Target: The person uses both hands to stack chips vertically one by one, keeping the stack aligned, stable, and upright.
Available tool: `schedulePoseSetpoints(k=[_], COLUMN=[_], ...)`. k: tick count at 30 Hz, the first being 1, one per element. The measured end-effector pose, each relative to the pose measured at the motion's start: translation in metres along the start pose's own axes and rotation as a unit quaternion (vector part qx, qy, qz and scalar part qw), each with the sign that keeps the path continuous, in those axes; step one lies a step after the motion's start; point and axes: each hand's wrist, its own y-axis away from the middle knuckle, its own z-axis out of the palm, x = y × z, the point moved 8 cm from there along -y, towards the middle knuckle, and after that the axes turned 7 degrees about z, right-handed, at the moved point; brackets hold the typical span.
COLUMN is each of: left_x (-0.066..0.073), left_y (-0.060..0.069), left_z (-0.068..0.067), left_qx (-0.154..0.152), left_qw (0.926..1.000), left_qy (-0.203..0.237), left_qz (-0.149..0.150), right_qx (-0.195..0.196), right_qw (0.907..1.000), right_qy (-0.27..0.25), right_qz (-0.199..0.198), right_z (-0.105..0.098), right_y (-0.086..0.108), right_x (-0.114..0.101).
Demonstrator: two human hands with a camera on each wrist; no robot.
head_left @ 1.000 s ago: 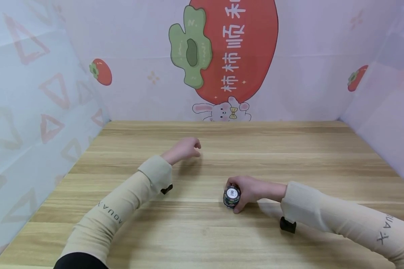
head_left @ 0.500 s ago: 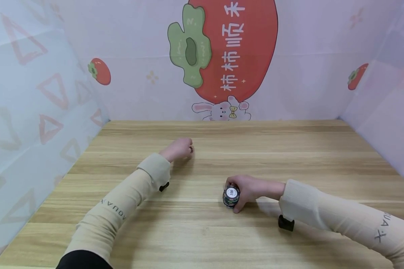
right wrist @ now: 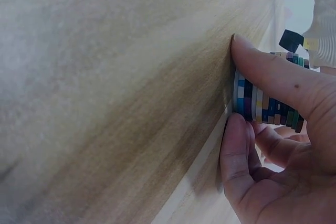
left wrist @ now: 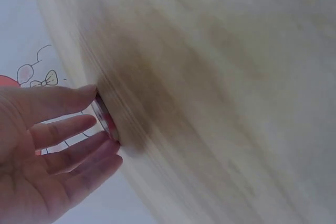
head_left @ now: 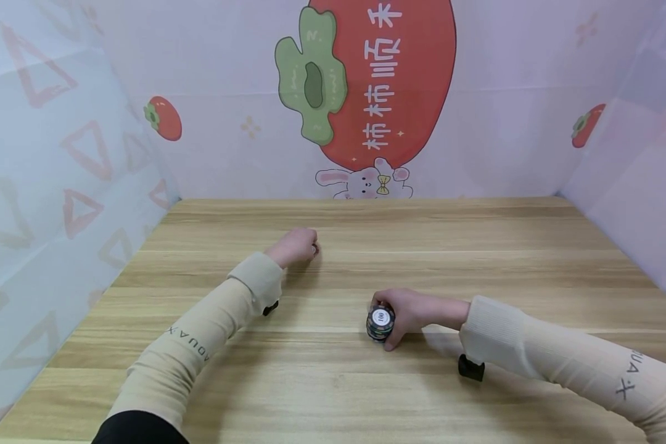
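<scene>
On the far middle part of the wooden table [head_left: 333, 382] my left hand [head_left: 294, 248] pinches a single thin poker chip [left wrist: 106, 119]. In the left wrist view this chip stands edge-on between thumb and fingertips, close to the tabletop; its face is hidden. Nearer and to the right, my right hand [head_left: 412, 311] grips an upright stack of poker chips [head_left: 380, 324], whose top chip has a white centre marked 100. The right wrist view shows the thumb on one side of the stack and fingers on the other, its edges blue, white, black, green and brown.
A back wall [head_left: 510, 142] printed with a large red persimmon and a rabbit rises behind the table. Printed side sheets [head_left: 33, 148] border it left and right. Both forearms have pale sleeves [head_left: 566, 351] with dark wrist-worn devices beneath.
Over the first half second my left hand shifts slightly left and its fingers close up on the chip; since then it stays put. The right hand keeps hold of the stack in place.
</scene>
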Motion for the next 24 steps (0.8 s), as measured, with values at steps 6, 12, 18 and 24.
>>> schedulePoseSetpoints(k=[6, 12, 18, 24], left_x=[-0.0016, -0.0037, -0.0024, -0.0007], left_y=[0.0020, 0.0023, 0.0040, 0.0025], left_z=[-0.0015, -0.0018, -0.0014, -0.0036], left_qx=[0.006, 0.004, 0.003, 0.020], left_qw=[0.9999, 0.9993, 0.9987, 0.9991], left_qy=[0.014, 0.033, 0.048, 0.034], left_qz=[-0.003, -0.015, -0.018, -0.012], right_qx=[0.005, 0.011, 0.010, 0.014], right_qw=[0.9997, 0.9995, 0.9998, 0.9998], right_qy=[-0.004, 0.004, -0.005, -0.015], right_qz=[0.024, 0.028, 0.017, 0.001], right_z=[0.0001, 0.0004, 0.0022, 0.0012], right_y=[-0.0006, -0.0001, -0.0010, -0.0010], right_x=[0.0015, 0.0014, 0.0036, 0.0054])
